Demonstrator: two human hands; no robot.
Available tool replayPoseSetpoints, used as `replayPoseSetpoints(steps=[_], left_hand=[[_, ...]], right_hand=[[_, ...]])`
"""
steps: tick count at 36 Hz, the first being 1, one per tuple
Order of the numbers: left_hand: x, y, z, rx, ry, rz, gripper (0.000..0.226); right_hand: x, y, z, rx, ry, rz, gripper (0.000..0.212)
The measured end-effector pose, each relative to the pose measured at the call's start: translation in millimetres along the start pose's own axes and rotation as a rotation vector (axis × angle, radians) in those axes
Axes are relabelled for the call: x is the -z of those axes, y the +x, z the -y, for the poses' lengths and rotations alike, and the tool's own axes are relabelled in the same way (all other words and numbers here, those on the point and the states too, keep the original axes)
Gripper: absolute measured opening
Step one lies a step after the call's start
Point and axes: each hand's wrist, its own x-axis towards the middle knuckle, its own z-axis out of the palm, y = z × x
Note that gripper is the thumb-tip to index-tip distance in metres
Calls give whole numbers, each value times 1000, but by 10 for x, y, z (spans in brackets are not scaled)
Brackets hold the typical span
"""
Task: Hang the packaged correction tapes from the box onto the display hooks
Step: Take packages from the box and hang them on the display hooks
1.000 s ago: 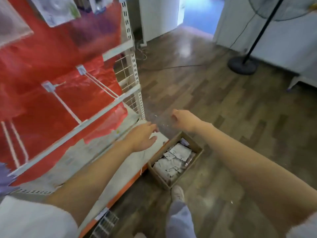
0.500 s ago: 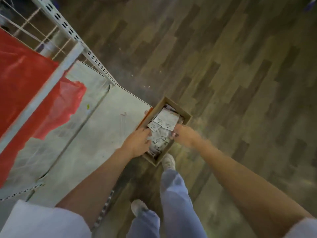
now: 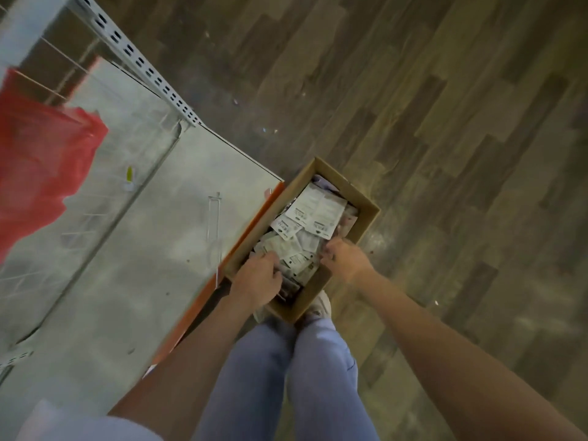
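Observation:
A brown cardboard box (image 3: 366,218) stands on the wooden floor beside the shelf base, filled with several white packaged correction tapes (image 3: 313,211). My left hand (image 3: 257,278) reaches into the near left part of the box, fingers curled down among the packets. My right hand (image 3: 345,257) reaches in at the near right side, its fingertips buried in the packets. Whether either hand grips a packet is hidden by the backs of the hands. No display hooks on the panel are in view.
A grey shelf base (image 3: 143,249) with an orange front edge (image 3: 241,237) lies left of the box. A loose wire hook (image 3: 213,218) rests on it. Red plastic sheet (image 3: 41,167) hangs at left beside a white perforated upright (image 3: 143,65). My legs and shoes are below the box.
The view dropped from the red display panel to the box on the floor. Both hands moved down from above the box into it and now dig among the packets.

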Motion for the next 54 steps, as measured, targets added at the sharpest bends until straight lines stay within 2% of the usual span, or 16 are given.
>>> replayPoseSetpoints(steps=[8,14,16,20,23,27,31,35,38,40,43,46,50,54], left_hand=[[-663,1125,575,-56,-30,-39,27],[-1049,1631,954,-83,16,-33,29],[-1135,1721,1013,-92,24,-31,29],[-1196,1764,1016,-96,33,-13,28],[-1150,1654,917,-83,9,3,27],[-1003,1391,702,-74,-23,31,25],[-857,1197,503,-73,-61,27,25],[-822,1239,431,-82,-92,6,25],[-872,1427,470,-95,-99,-24,26],[-937,1572,545,-97,-110,-35,26],[-1075,1760,709,-100,-105,-39,26],[-1197,1846,863,-98,-87,-48,26],[-1252,1796,942,-71,-84,-21,24],[-1163,1585,897,-41,-113,6,24]], right_hand=[[-640,1472,-264,-12,-112,-43,35],[-990,2293,-372,34,-321,-127,70],[-1106,2461,-422,34,-420,-142,68],[-1154,2479,-414,58,-607,-196,49],[-1025,2299,-369,117,-635,-175,43],[-737,1953,-345,133,-615,-157,46],[-488,1688,-285,83,-564,-205,61],[-336,1710,-156,77,-444,-277,45],[-450,1961,-71,148,-388,-303,48],[-650,2217,-59,156,-416,-249,52],[-970,2602,-126,50,-424,-136,47],[-1185,2823,-179,-3,-453,-145,55],[-1143,2812,-143,36,-574,-121,56],[-945,2476,-126,82,-573,-140,52]])
